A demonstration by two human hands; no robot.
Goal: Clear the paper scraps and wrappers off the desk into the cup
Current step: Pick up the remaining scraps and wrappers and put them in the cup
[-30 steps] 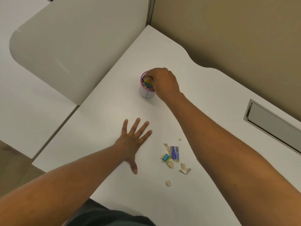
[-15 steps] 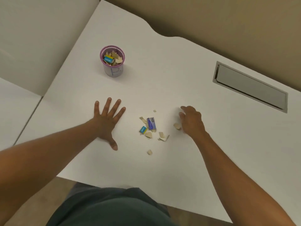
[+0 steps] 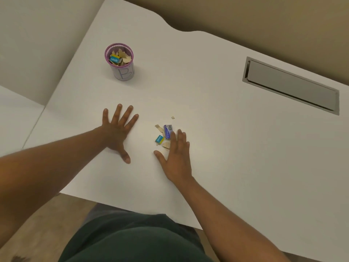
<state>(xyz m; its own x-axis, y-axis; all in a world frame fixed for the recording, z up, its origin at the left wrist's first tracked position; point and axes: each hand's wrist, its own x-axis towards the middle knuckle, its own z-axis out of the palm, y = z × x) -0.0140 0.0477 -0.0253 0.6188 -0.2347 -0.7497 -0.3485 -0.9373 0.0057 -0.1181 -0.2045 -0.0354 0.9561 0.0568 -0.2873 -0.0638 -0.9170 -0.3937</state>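
Since half a second ago the right hand (image 3: pixel 176 157) has slid left, flat and spread, onto the scrap pile; it grips nothing. The blue foil wrapper (image 3: pixel 168 131) lies at its fingertips, long axis toward twelve o'clock, the teal-and-yellow wrapper (image 3: pixel 159 139) beside it. The left hand (image 3: pixel 117 129) rests splayed, empty, on the white counter (image 3: pixel 217 110). The pink-rimmed mesh cup (image 3: pixel 120 62) stands at eleven o'clock, well apart.
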